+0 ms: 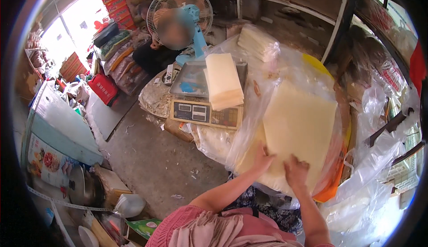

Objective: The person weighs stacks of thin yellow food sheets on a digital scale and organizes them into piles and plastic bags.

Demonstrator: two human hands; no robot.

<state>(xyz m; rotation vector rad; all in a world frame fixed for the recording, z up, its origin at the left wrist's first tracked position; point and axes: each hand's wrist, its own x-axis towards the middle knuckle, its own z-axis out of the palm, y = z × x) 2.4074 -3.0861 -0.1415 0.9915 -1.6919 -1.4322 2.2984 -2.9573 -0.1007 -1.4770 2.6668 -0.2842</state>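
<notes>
At near side of table, centre-right of head view: broad, flat stack of thin pale-yellow rectangular sheets (pixel 303 122), lying on crumpled clear plastic film (pixel 253 113). At stack's near-left edge: bare left hand (pixel 264 160), half-curled, thumb toward the other. Just beside, on near edge: bare right hand (pixel 296 171), fingers bent, tips down on top. Can't tell if either is pinching a sheet or only pressing.

Risks, prob. main one: tearing or creasing an edge, from bent fingertips digging in unevenly. Also poss. dragging several sheets at once, if stuck tog.; or skewing the whole stack, w/ slippery-looking film below & bright orange plastic-looking sheeting (pixel 333 187) at near-right edge.

Beyond, on tan-and-black electronic scale (pixel 200 113) w/ shallow metal tray (pixel 189 75): narrow block of cream sheets (pixel 224 80), overhanging the keypad; poss. sliding off or pressing keys if bumped. Behind that, pale-blue round-caged fan (pixel 191 11): poss. lifting loose corners if running; can't tell.
</notes>
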